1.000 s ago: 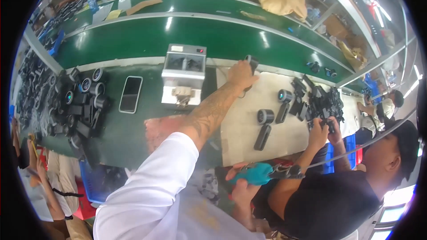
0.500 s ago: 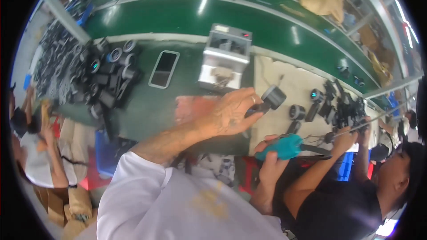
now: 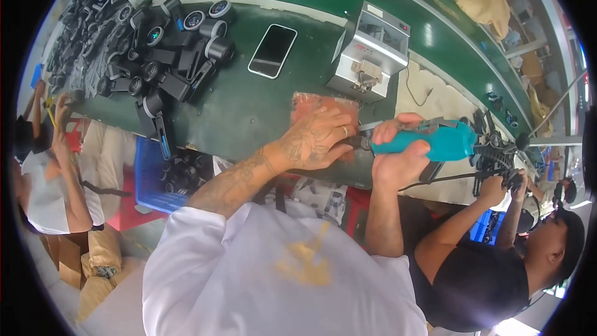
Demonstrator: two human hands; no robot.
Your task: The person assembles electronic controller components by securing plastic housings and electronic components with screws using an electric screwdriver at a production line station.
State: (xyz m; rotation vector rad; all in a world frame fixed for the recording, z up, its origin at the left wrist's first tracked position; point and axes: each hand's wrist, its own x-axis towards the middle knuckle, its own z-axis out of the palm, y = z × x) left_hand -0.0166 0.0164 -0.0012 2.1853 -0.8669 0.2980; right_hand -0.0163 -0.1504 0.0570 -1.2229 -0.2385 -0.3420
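My left hand [image 3: 317,140] rests over the red mat [image 3: 305,103], its fingers curled down around a black device with a round head. Most of that device is covered by the hand. My right hand [image 3: 404,155] grips a teal electric screwdriver [image 3: 453,141], lying nearly level. The screwdriver's tip points left and meets the dark part by my left fingertips; the exact contact is hidden. Behind the mat stands a grey and silver boxy machine [image 3: 373,43] with a clear cover.
A phone [image 3: 272,51] lies on the green bench, left of the machine. Farther left is a heap of black round-headed devices [image 3: 180,56]. A blue crate [image 3: 152,177] stands below the bench edge. At right a co-worker in black [image 3: 485,274] handles similar parts.
My left hand has brought the black device down onto the red mat. The screwdriver in my right hand has risen and turned its tip toward it. The view has shifted right.
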